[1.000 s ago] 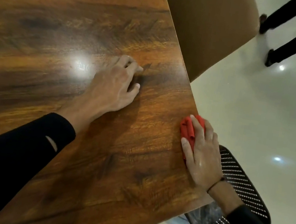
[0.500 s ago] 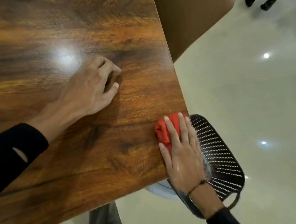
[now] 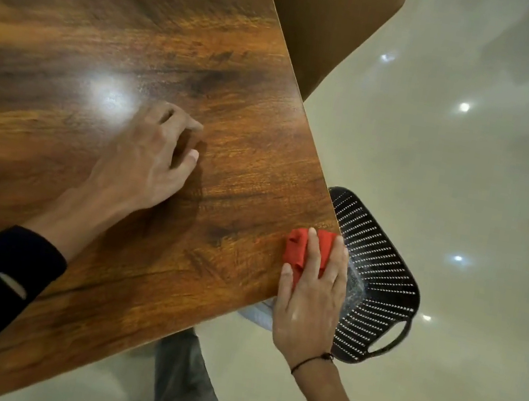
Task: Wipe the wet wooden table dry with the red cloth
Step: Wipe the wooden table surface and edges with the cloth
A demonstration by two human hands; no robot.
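- The red cloth [image 3: 308, 254], bunched into a wad, is pressed flat against the wooden desk [image 3: 142, 42] at its right edge by the right hand [image 3: 310, 297]; its fingers [image 3: 314, 250] are laid straight and slightly spread over the cloth, which shows between and ahead of them.
- The left hand [image 3: 148, 161] is rested on the desk well to the left of the cloth, its fingers loosely curled and nothing held, apparently as a brace.
- The step in hand is judged to be the wiping of the edge strip near the corner; whether moisture is left on the desk cannot be told, a bright lamp glare beside the left fingers aside.
- The next move is judged to call for firm, flat pressure, the cloth being kept from slipping over the edge.
- A black perforated basket [image 3: 377, 287] is seen on the floor just beyond the right fingers, and a brown chair [image 3: 323, 19] far ahead of them; neither is in the way on the desk.
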